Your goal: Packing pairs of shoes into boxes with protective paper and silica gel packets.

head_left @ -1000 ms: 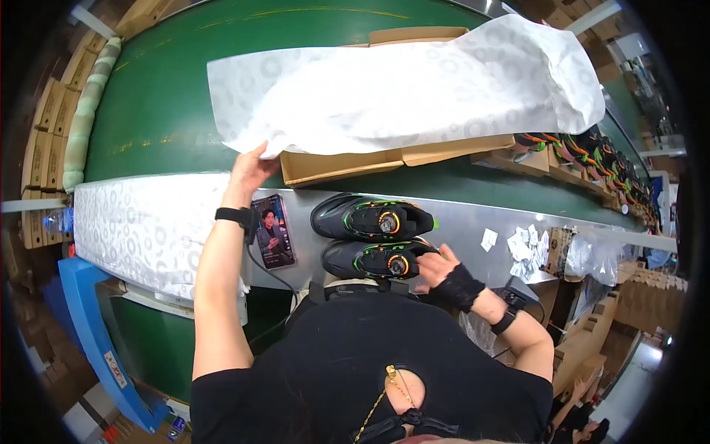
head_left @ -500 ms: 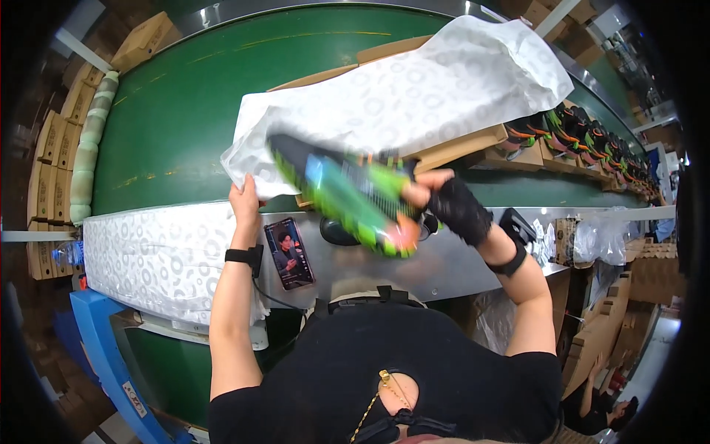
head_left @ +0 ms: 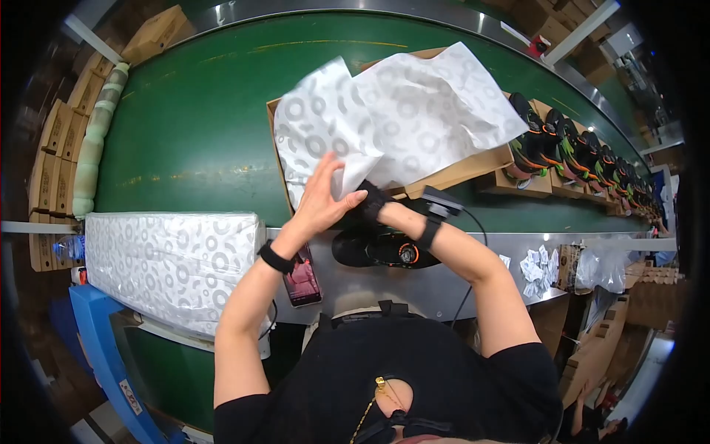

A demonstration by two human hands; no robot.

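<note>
Wrapping paper (head_left: 436, 111), white with grey ring prints, lies in and over an open cardboard shoe box (head_left: 481, 164) on the green belt. My left hand (head_left: 324, 198) is open, fingers and thumb spread, at a folded flap of the paper on the box's near left side. Close beside it, my right hand (head_left: 372, 201) in a black glove reaches under the paper's edge; its fingers are hidden. The green and black shoe held earlier does not show. Another black shoe (head_left: 388, 249) with orange trim lies on the metal ledge below my right wrist.
A stack of the printed paper (head_left: 170, 259) lies at left, beside a phone (head_left: 302, 280) on the metal ledge (head_left: 436, 285). Several shoes (head_left: 566, 148) stand on boxes in a row along the belt (head_left: 200, 126) at right. Small white slips (head_left: 540, 268) lie at the ledge's right end.
The green shoe has gone out of sight as my right hand moved left to the paper. My left hand moved right and let go of the paper's corner; the left part of the paper is folded over.
</note>
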